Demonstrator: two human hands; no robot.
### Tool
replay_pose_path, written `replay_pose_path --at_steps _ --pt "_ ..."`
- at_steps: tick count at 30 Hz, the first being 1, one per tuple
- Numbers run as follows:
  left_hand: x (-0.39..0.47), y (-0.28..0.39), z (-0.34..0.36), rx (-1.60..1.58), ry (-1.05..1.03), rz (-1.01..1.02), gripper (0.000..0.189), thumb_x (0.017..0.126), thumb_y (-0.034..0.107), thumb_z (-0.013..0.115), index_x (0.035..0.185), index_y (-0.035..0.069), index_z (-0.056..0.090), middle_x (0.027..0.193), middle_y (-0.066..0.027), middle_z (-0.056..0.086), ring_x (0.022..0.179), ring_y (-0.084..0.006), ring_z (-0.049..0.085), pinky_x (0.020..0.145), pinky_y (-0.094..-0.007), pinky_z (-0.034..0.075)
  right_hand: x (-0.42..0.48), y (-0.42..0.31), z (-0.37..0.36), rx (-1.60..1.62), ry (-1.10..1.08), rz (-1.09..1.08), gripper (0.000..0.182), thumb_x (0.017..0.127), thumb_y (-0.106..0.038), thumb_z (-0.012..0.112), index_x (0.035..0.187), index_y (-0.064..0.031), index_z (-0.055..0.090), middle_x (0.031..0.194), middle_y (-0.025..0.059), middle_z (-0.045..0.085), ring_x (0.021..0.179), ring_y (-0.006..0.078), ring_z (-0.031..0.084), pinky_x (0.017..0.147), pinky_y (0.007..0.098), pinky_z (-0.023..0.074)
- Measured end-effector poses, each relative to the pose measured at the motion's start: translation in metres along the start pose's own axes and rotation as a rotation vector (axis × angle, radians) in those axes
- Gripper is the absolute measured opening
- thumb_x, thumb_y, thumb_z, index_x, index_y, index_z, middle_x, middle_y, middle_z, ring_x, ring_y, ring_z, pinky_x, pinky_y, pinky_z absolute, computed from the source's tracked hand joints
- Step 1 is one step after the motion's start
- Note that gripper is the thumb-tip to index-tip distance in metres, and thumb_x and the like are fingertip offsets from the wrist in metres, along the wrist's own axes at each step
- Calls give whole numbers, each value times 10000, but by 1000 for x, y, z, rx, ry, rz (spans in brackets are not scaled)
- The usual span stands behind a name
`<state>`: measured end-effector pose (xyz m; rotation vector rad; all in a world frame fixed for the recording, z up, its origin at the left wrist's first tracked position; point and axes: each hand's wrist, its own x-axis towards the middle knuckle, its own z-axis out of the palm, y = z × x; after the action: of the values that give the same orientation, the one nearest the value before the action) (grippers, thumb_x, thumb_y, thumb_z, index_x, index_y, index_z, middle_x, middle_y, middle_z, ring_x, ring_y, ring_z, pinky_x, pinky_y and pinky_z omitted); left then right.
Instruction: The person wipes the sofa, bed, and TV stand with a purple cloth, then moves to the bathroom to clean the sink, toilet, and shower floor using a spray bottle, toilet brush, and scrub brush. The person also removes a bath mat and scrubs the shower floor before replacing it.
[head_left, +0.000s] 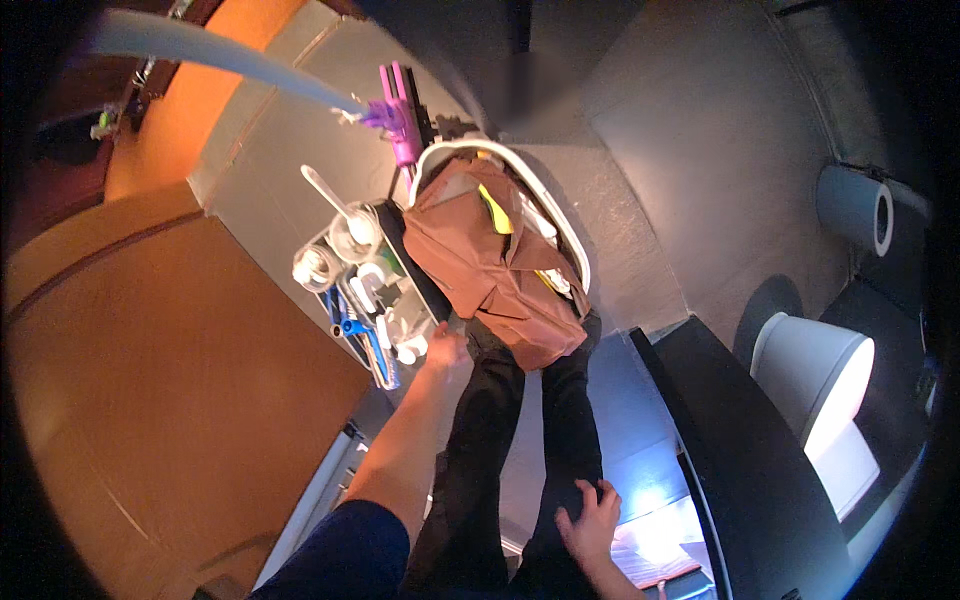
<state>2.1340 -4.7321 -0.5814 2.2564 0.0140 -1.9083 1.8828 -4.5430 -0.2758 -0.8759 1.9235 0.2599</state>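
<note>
My left hand (448, 347) is at the near corner of a cleaning caddy, its fingers at the black edge (420, 277); whether they grip it cannot be told. The caddy holds a clear container with a white-handled brush (330, 191), another clear container (316, 268), blue-handled tools (358, 328) and white bottles. Beside it lies a brown fabric bag (480, 262) in a white-rimmed holder (555, 202), with a yellow item (495, 210) on top. My right hand (591, 523) rests by my right leg, fingers spread, holding nothing visible.
A brown wooden panel (172, 375) stands at the left. Pink and purple handles (401, 131) rise behind the caddy. On the right are a toilet paper roll (851, 206), a white bin-like object (810, 375) and a dark ledge (742, 435). Grey tiles (645, 135) lie ahead.
</note>
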Motion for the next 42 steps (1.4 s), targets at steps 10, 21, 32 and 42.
replay_pose_path --at_steps 10,21,32,42 --pt "36 12 13 55 -273 233 328 726 66 589 1054 77 595 861 -1 610 772 -142 557 690 -255 431 16 1 -22 34 30 -79 570 692 -183 724 1217 -98 517 1196 258 460 1112 426 419 980 490 337" --pt "-152 37 16 48 -188 663 63 813 59 687 770 30 652 724 24 632 636 -60 531 576 -236 422 18 13 -1 -33 24 -176 625 642 -222 752 1201 -95 502 1253 237 399 1179 407 367 995 501 287" --pt "-243 113 34 89 82 551 266 762 107 730 567 53 556 537 -13 552 454 -98 498 431 -253 378 90 -97 -43 247 492 -584 944 559 -160 844 1349 -73 335 1386 279 291 1281 439 314 1019 526 319" --pt "-255 103 30 152 -71 898 48 819 48 627 810 12 597 773 -20 619 752 -96 587 710 -244 471 121 -108 -90 -51 213 -818 339 753 -134 667 1076 -52 607 915 119 619 868 321 586 765 408 475"
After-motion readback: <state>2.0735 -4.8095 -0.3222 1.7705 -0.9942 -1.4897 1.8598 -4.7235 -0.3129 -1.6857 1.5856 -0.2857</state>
